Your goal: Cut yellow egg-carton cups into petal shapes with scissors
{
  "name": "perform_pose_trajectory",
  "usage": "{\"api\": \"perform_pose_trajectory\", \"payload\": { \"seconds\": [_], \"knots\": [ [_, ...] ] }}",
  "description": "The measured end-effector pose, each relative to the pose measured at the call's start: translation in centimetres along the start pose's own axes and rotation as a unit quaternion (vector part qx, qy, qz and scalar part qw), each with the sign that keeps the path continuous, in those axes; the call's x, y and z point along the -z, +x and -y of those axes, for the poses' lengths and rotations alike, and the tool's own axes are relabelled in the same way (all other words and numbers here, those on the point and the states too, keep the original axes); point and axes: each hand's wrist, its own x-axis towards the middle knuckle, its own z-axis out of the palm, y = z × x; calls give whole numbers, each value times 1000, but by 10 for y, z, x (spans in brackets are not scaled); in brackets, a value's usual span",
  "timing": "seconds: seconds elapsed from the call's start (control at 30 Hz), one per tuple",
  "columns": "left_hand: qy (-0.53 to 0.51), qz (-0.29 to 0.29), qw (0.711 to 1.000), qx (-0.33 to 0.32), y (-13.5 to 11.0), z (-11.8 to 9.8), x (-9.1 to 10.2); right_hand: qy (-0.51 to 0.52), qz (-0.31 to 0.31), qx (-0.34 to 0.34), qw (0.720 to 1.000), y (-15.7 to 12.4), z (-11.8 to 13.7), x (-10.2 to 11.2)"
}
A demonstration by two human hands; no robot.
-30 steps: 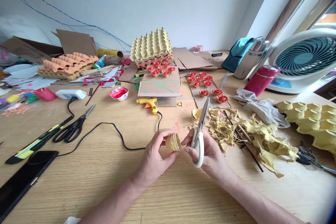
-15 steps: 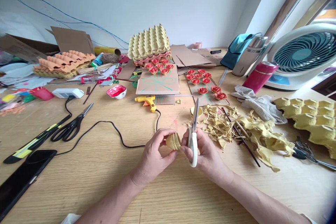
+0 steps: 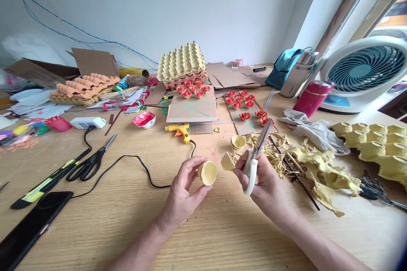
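My left hand (image 3: 187, 188) is closed around a small nest of yellow egg-carton cups (image 3: 209, 173), the round opening turned toward me. In my right hand (image 3: 265, 182) are scissors (image 3: 252, 175) with white handles, blades pointing up and away. A piece of yellow egg carton (image 3: 228, 162) shows at the right fingertips and seems pinched there. Just beyond it another yellow cup (image 3: 238, 142) stands on the table. Yellow carton scraps (image 3: 282, 156) lie in a heap past my right hand.
A yellow glue gun (image 3: 179, 130) lies ahead, its black cord running left. Red paper-pulp roses (image 3: 244, 116) sit on cardboard. Black scissors (image 3: 87, 165), a utility knife (image 3: 44, 182) and a phone (image 3: 34, 224) are at left. A yellow egg tray (image 3: 375, 144) and fan (image 3: 362, 72) stand right.
My right hand has moved right, away from the left, with the scissors tilting right and a carton piece at its fingertips. The cups in my left hand now face me. The view has shifted slightly.
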Motion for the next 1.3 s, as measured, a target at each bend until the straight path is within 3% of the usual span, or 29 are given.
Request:
{"api": "perform_pose_trajectory", "payload": {
  "seconds": [0.1, 0.27, 0.4, 0.77, 1.3],
  "knots": [
    [-93, 19, 994, 54, 2, -3, 2, -106, 5, 28, 994, 2, -14, -2],
    [-246, 56, 954, 165, 2, -6, 4, -261, 33, 157, 952, 3, -31, -8],
    [-327, 66, 920, 205, 1, -4, 5, -294, 62, 157, 941, 7, -32, -12],
    [-419, 51, 855, 302, 8, -4, 10, -226, 51, 122, 965, 9, -31, -6],
    [-465, 110, 828, 294, 9, -3, 13, -101, 116, 73, 985, 1, -15, 2]
  ]
}}
